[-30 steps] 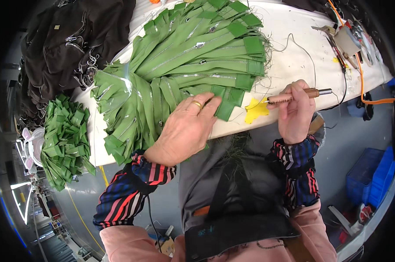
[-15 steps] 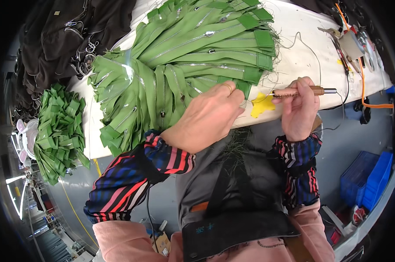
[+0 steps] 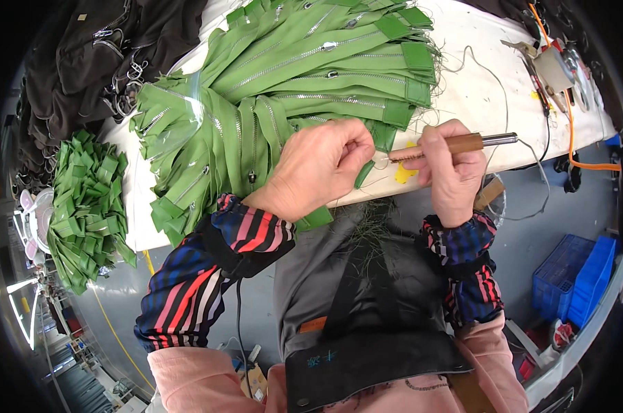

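My left hand (image 3: 318, 162) is closed in a pinch on the end of a green zipper, whose dark green end tab (image 3: 363, 175) sticks out below the fingers. In my right hand (image 3: 450, 172) is a pen-like tool (image 3: 463, 142) with a wooden handle and a shiny metal back end. Its thin front points left, close to the pinched zipper end. A large bundle of green zippers (image 3: 297, 82) with silver teeth lies under and beyond my left hand, gathered by a clear band (image 3: 196, 103). Loose threads hang from the tab ends.
A second green bundle (image 3: 84, 213) hangs at the table's left edge. Dark garments (image 3: 70, 69) lie at the far left. Yellow scraps (image 3: 405, 173) sit on the white tabletop (image 3: 469, 96). Hand tools and an orange cable (image 3: 574, 138) lie at right; blue crates (image 3: 566, 275) stand below.
My right hand has moved left with the tool, bringing its front close to my left hand. A green end tab now shows below my left fingers.
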Motion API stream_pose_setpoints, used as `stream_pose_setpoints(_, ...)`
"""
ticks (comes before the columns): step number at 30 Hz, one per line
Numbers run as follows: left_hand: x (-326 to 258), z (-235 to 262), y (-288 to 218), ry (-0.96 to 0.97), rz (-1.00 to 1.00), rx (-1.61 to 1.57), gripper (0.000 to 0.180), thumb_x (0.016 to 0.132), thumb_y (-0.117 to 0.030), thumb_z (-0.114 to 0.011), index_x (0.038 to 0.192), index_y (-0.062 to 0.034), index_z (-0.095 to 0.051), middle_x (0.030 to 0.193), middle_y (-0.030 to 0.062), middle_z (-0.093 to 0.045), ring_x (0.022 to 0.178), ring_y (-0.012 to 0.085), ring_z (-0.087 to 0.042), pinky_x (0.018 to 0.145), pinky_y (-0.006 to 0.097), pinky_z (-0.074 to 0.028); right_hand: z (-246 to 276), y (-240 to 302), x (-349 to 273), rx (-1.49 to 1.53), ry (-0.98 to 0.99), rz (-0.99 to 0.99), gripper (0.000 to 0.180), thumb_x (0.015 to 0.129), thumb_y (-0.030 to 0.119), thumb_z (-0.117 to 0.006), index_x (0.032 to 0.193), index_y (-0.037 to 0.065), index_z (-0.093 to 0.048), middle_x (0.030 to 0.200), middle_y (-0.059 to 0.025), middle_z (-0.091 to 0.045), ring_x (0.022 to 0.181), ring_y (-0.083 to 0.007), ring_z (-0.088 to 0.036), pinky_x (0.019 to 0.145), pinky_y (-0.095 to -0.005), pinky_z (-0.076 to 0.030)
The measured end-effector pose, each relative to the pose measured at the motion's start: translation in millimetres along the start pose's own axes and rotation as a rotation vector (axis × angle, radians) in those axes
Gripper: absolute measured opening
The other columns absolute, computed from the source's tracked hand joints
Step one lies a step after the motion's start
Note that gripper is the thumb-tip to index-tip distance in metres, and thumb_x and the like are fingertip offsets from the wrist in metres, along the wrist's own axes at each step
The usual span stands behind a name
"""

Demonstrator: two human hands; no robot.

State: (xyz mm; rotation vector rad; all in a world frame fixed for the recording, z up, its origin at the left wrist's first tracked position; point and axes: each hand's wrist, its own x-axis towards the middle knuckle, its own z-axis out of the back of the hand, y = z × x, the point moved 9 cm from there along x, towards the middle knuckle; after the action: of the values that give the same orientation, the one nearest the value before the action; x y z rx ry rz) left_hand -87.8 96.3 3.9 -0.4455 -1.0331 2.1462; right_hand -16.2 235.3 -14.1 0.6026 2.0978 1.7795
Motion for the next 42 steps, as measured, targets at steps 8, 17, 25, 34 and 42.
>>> stream_pose_setpoints(8, 0, -2, 3, 0.012, 0.033, -0.056, 0.008, 0.085, -0.008, -0.059, 0.083, -0.0004, -0.057, 0.059, 0.0017, -0.049, 0.051, 0.0043, -0.040, 0.047, 0.023, -0.035, -11, -3, -2, -0.024, 0.065, -0.018, 0.012, 0.087, 0.005, -0.058, 0.077, 0.001, -0.052, 0.062, 0.0005, -0.054, 0.053, -0.0030, -0.054, 0.043, -0.0157, -0.036)
stream_pose_setpoints(17, 1, -2, 4, 0.014, 0.054, -0.038, 0.008, 0.084, -0.008, -0.059, 0.082, -0.0005, -0.058, 0.061, 0.0025, -0.053, 0.051, 0.0046, -0.042, 0.047, 0.023, -0.036, -15, -2, -2, -0.012, 0.086, -0.023, 0.011, 0.086, 0.004, -0.058, 0.077, 0.001, -0.052, 0.062, 0.0011, -0.053, 0.052, -0.0020, -0.052, 0.043, -0.0151, -0.036)
stream_pose_setpoints(25, 2, -2, 5, 0.013, 0.046, -0.024, 0.008, 0.084, -0.008, -0.059, 0.082, -0.0003, -0.058, 0.062, 0.0028, -0.054, 0.052, 0.0045, -0.044, 0.048, 0.023, -0.038, -16, 1, -2, -0.095, 0.163, 0.091, 0.011, 0.088, 0.010, -0.058, 0.081, 0.003, -0.054, 0.071, 0.0000, -0.057, 0.057, -0.0038, -0.056, 0.044, -0.0155, -0.042)
stream_pose_setpoints(34, 3, -2, 5, 0.012, 0.056, -0.029, 0.008, 0.084, -0.008, -0.059, 0.081, -0.0006, -0.058, 0.060, 0.0024, -0.053, 0.051, 0.0044, -0.043, 0.047, 0.023, -0.037, -15, 0, -2, -0.078, 0.161, 0.103, 0.011, 0.087, 0.010, -0.058, 0.081, 0.003, -0.054, 0.071, 0.0002, -0.057, 0.056, -0.0037, -0.056, 0.044, -0.0156, -0.041)
stream_pose_setpoints(42, -3, 2, 10, 0.062, 0.133, -0.068, 0.008, 0.084, -0.007, -0.058, 0.081, -0.0001, -0.056, 0.067, 0.0018, -0.054, 0.058, 0.0070, -0.046, 0.053, 0.024, -0.039, -11, -1, -2, -0.091, 0.061, 0.007, 0.012, 0.085, 0.005, -0.060, 0.077, -0.001, -0.055, 0.065, -0.0001, -0.054, 0.051, -0.0038, -0.051, 0.044, -0.0179, -0.043)
